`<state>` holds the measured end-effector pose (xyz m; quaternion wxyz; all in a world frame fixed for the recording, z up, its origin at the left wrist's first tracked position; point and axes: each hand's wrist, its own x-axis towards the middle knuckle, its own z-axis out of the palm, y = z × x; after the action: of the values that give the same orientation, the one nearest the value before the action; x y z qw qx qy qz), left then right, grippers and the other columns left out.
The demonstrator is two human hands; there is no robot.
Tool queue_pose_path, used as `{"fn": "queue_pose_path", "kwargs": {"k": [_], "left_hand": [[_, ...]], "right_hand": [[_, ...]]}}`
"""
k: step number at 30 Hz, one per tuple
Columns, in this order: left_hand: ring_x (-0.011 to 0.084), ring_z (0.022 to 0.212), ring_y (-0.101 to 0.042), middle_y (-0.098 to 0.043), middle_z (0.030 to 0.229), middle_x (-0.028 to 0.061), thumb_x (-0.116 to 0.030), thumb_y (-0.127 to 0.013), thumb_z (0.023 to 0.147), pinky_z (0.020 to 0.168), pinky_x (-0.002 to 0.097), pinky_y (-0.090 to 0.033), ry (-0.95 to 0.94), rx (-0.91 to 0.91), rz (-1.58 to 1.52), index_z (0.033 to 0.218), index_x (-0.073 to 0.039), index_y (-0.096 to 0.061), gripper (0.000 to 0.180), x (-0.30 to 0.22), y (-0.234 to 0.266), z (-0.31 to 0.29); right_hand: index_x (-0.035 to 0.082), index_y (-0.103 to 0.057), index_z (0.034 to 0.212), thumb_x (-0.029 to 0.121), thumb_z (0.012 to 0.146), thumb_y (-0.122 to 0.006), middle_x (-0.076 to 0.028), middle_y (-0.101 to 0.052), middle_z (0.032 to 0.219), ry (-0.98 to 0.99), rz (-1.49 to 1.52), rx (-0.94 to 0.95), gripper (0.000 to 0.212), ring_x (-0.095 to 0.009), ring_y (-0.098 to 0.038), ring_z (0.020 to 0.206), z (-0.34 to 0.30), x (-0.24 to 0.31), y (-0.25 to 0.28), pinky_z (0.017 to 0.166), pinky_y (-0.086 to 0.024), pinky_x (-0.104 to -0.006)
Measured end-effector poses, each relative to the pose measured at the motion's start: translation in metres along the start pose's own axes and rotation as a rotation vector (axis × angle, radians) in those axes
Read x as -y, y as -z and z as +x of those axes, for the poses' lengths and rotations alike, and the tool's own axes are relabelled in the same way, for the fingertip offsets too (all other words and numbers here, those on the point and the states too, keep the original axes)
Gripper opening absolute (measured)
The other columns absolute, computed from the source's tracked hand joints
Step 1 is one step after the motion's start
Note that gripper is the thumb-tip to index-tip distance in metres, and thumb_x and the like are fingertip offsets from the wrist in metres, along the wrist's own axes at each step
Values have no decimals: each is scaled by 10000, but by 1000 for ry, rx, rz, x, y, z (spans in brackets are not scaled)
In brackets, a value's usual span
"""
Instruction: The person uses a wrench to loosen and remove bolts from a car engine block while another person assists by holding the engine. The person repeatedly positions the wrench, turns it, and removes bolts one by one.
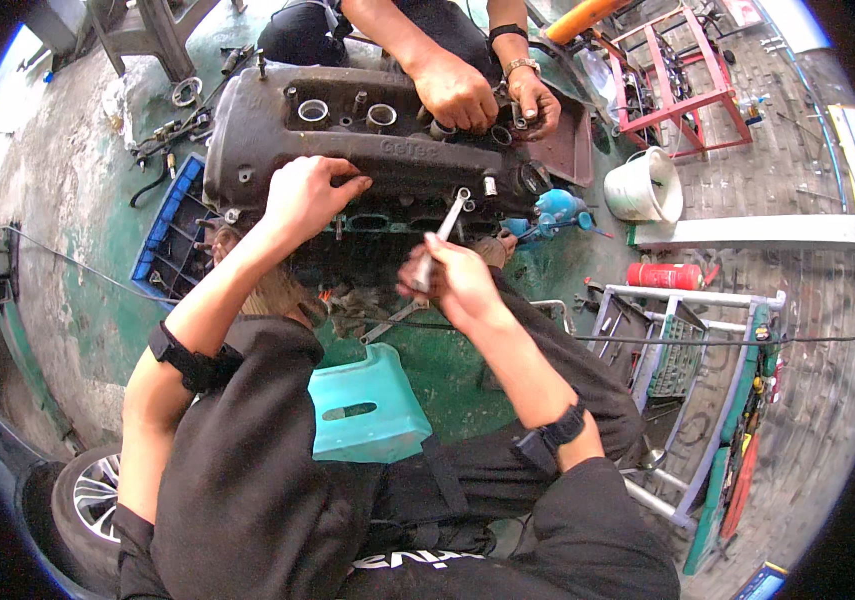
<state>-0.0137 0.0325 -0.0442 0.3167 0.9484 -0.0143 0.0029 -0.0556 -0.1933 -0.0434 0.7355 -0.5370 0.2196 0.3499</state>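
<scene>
A dark engine with a black valve cover [287, 145] stands in front of me. My right hand [447, 275] grips a silver combination wrench [450, 222]. The wrench slants up, its ring end at a bolt by the cover's near right edge. On the near left part of the cover lies my left hand [307, 200], fingers bent and drawn together. Whatever may be between those fingertips is hidden. Across the engine, a co-worker's left-side hand [455, 92] reaches down at a round hole in the cover. The co-worker's other hand [532, 103] holds a small metal part.
A turquoise plastic stool [367, 400] stands between my legs. Left of the engine lies a blue tray [162, 235]. To the right are a white bucket [644, 187], a red fire extinguisher [665, 276], a metal frame rack [697, 300] and a red frame [637, 60]. A car wheel [92, 500] is at lower left.
</scene>
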Motion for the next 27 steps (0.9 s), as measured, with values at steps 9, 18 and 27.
{"fn": "queue_pose_path", "kwargs": {"k": [9,18,27], "left_hand": [[298,743,-653,-667,769,134,-440,-644,768,692,378,-510,41,30,-9,880,-114,-716,352,-1,2,1],[317,736,-642,-660,765,147,-448,-640,777,688,389,-501,-11,-1,-47,900,-124,-710,353,2,0,-1],[297,763,-652,-667,787,143,-436,-641,774,712,381,-509,25,10,-23,882,-115,-717,347,0,0,-1]], "right_hand": [[16,-560,965,318,988,-364,-109,-569,704,43,421,558,361,-252,-568,686,-12,23,-51,590,-449,-355],[33,-662,791,283,929,-547,113,-346,529,259,-683,-276,309,-12,-246,444,-27,38,62,417,-159,-211],[24,-687,794,318,885,-596,87,-430,538,204,-848,-162,322,-14,-282,462,-18,76,101,436,-193,-205]]}}
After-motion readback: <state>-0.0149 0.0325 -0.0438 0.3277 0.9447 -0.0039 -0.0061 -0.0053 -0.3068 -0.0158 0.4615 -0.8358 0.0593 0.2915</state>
